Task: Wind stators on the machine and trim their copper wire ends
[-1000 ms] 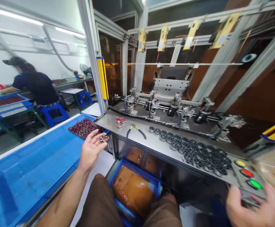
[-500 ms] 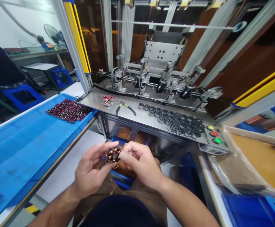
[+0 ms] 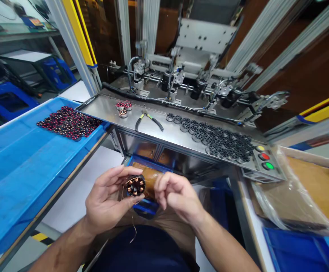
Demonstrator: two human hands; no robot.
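My left hand (image 3: 108, 202) grips a small round copper-wound stator (image 3: 135, 186) between thumb and fingers, held over my lap. A thin loose wire (image 3: 133, 228) hangs down from it. My right hand (image 3: 176, 196) is just to its right, fingers curled in a pinch beside the stator; what it pinches is too small to make out. On the steel bench ahead lie several black unwound stator cores (image 3: 218, 141), pliers (image 3: 147, 120) and three wound stators (image 3: 123, 108).
A long blue tray (image 3: 17, 158) on my left holds a heap of wound stators (image 3: 68, 124). Yellow, red and green buttons (image 3: 265, 156) sit at the bench's right end. A blue bin (image 3: 144, 206) is under the bench. A plastic-lined box (image 3: 308, 192) is at right.
My left hand brought the stator from beside the blue tray to my lap and my right hand came over from the button panel to meet it. The stator now faces up more.
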